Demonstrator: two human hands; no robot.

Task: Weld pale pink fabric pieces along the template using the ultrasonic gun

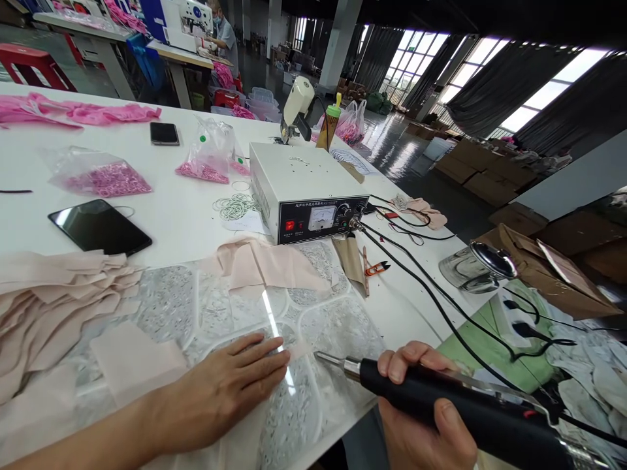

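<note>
My left hand point(220, 388) lies flat, palm down, fingers stretched out on a pale pink piece of cloth over a clear patterned mat point(337, 326). A small end of that cloth point(298, 350) shows beyond the fingertips. My right hand point(416, 434) is wrapped round a black handheld ultrasonic welder point(470, 401). The welder's metal tip point(328, 358) points left, close to the cloth end; whether it touches is unclear. To the left, a loose cloth piece point(132, 359) lies by a stack of pale pink cloth pieces point(59, 300).
A control box point(313, 176) with a lit red switch stands behind the mat, its black cable point(421, 271) running to the right. Orange snips point(376, 268), a glass mug point(473, 267), a tablet point(100, 227), a phone point(164, 134) and bags of pink pieces point(110, 179) are around.
</note>
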